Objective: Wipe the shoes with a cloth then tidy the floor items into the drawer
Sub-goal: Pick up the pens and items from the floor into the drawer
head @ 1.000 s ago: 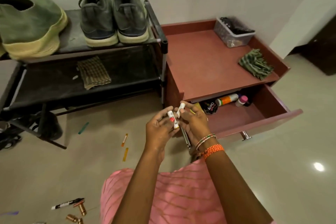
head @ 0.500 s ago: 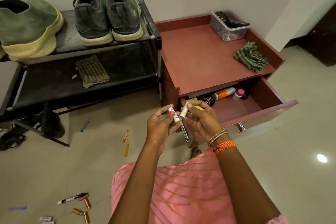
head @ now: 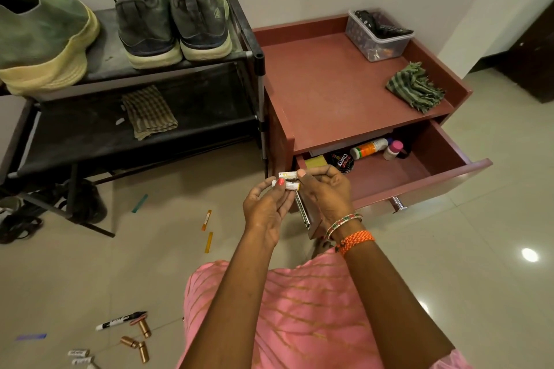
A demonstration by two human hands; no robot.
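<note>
Batteries point(head: 288, 180), two small white ones, lie crosswise between your hands, long axes running left to right, one just above the other; their print is too small to read. Your left hand point(head: 265, 207) pinches the lower one under a painted thumbnail, and your right hand point(head: 326, 192) grips the upper one. Just beyond your right hand the drawer point(head: 419, 174) stands open, holding a black tin point(head: 341, 161) marked "Cherry" beside an orange bottle point(head: 369, 148).
</note>
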